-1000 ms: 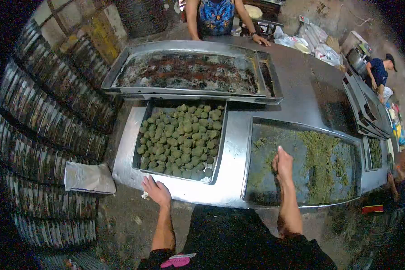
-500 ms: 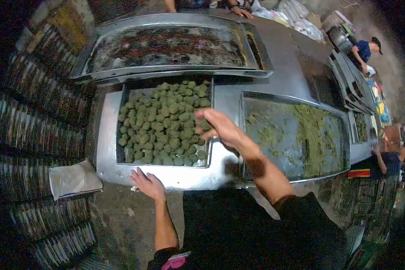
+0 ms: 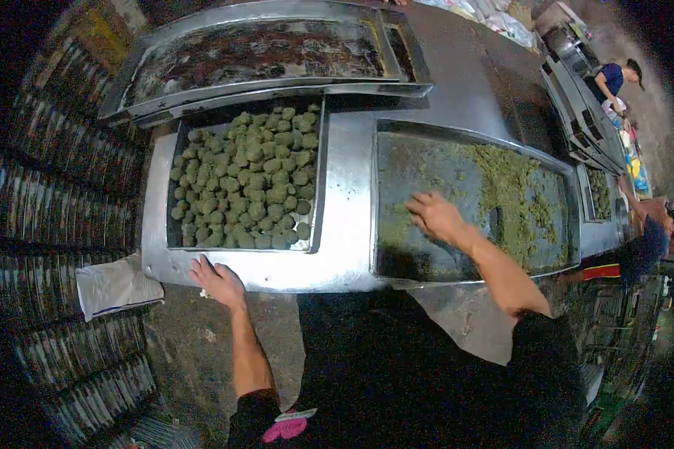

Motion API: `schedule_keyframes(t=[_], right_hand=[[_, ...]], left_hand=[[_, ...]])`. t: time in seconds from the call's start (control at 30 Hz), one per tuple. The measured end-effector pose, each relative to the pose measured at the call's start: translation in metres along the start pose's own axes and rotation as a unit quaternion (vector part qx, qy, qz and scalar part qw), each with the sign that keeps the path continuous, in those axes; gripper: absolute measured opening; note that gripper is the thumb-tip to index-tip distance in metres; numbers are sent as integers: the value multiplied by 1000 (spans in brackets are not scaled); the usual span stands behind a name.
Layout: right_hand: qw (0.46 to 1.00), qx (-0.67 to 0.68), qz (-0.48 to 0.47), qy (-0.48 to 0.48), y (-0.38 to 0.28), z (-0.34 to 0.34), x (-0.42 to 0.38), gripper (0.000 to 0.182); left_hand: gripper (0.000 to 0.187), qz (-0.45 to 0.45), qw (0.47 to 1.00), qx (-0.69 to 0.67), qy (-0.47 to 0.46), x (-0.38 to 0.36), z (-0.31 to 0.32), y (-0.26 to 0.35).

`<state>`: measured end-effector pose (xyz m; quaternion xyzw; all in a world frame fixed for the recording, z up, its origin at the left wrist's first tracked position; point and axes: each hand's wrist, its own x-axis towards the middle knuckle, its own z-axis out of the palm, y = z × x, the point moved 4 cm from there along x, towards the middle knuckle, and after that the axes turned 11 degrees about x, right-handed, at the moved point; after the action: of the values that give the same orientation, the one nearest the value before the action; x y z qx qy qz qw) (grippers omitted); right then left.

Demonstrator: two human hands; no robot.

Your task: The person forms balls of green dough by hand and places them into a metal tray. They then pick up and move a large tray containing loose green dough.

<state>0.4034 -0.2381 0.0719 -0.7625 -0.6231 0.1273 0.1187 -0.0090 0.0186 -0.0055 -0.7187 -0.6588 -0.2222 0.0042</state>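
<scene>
Left of the shallow tray (image 3: 375,202), the left hand (image 3: 219,283) lay open on the bench (image 3: 346,217) edge, fingers spread, forearm angled up. Green balls (image 3: 247,179) sat in a pan (image 3: 320,179) beyond it. The right hand (image 3: 436,215), partly open, palm down, was over the tray's left half, contact unclear.

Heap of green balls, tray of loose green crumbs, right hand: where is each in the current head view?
Heap of green balls (image 3: 256,182): head view, near its middle.
Tray of loose green crumbs (image 3: 457,262): head view, bare floor near its front edge.
Right hand (image 3: 437,218): head view, back of the hand.
</scene>
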Motion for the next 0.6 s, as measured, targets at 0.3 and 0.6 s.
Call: schedule_keyframes(t=[0.3, 0.6], right_hand=[[986, 145, 40, 70, 20, -3, -3, 26], [999, -44, -21, -22, 24, 16, 22, 26]], left_hand=[[45, 10, 999, 30, -3, -2, 8, -7], [44, 63, 997, 33, -3, 1, 6, -5]])
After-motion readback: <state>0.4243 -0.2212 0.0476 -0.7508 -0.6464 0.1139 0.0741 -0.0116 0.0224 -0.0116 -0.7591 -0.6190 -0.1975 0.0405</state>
